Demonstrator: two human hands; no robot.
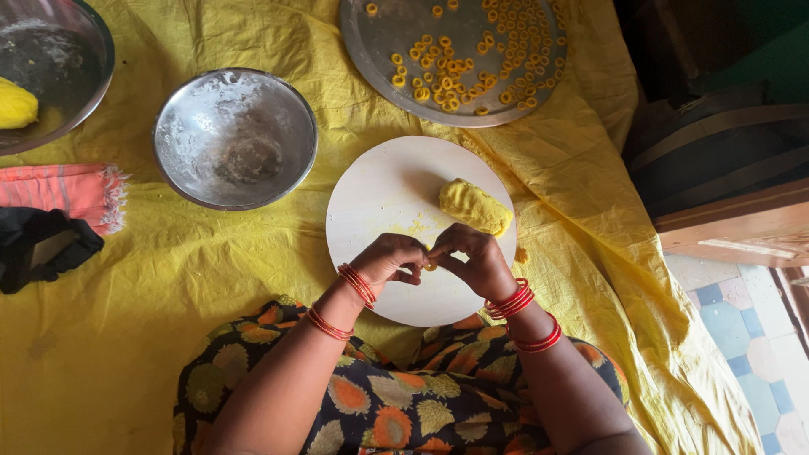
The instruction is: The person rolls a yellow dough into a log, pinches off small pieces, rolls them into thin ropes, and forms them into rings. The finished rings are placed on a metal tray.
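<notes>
Over the board's (371, 202) near edge, we pinched a small dough piece (431, 265) between left hand (392, 259) and right hand (476, 261); the dough lump (474, 206) lay just beyond, nearer the right, long axis slanting.

yellow cloth (211, 278), white board (371, 194), red bangles (510, 301)

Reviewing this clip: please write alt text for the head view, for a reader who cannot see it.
Seen from above, the left hand and right hand pinch a small piece of yellow dough over a round white board that holds a dough lump. A steel tray of small dough rings and a floured steel bowl sit on a yellow cloth.
</notes>
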